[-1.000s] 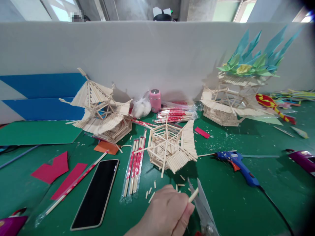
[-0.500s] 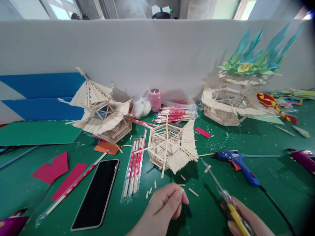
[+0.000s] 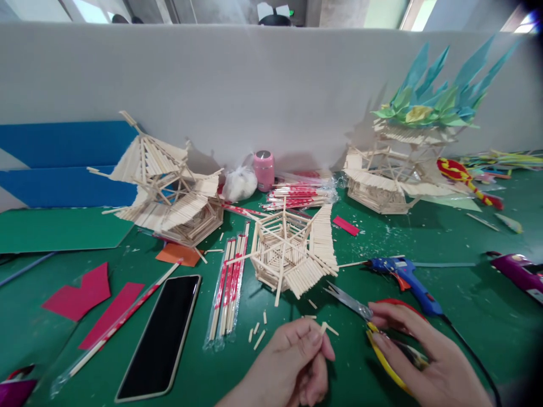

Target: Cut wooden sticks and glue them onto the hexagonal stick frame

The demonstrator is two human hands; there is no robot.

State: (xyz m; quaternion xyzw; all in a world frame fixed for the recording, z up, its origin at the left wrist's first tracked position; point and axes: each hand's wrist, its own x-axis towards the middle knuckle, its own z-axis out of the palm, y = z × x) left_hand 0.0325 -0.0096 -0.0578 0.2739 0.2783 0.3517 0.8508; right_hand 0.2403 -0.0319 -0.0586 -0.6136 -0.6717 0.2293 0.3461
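2 hands cross the bottom edge of the head view with a strip of green tabletop (image 3: 348,367) between them. The left hand (image 3: 292,359) is nearly closed, its thumb and forefinger pinched on a short stick piece (image 3: 323,328), the other fingers curled under. The right hand (image 3: 418,345) is half open over the scissors (image 3: 360,310), its thumb on the yellow handle; whether it grips them firmly or only touches them I cannot tell. Their blades point up and left, the tips near but apart from the near-right edge of the stick frame (image 3: 285,244), which sits on the table just beyond the left hand, partly roofed along its right and near-right sides. Short offcuts (image 3: 259,340) lie scattered around the left hand, in the narrow gap before the frame. On the left, a packet of sticks (image 3: 229,285) runs beside the frame, and the phone (image 3: 160,339) lies well apart from the left hand. On the right, the blue glue gun (image 3: 407,277) lies just beyond the right hand, its cord (image 3: 470,345) passing that hand's outer side toward the bottom edge. 2 stick buildings stand farther back, 1 at left (image 3: 169,198) and 1 at right (image 3: 377,183), with a pink jar (image 3: 264,171) between them, and the pale partition (image 3: 237,85) bounds the far edge.
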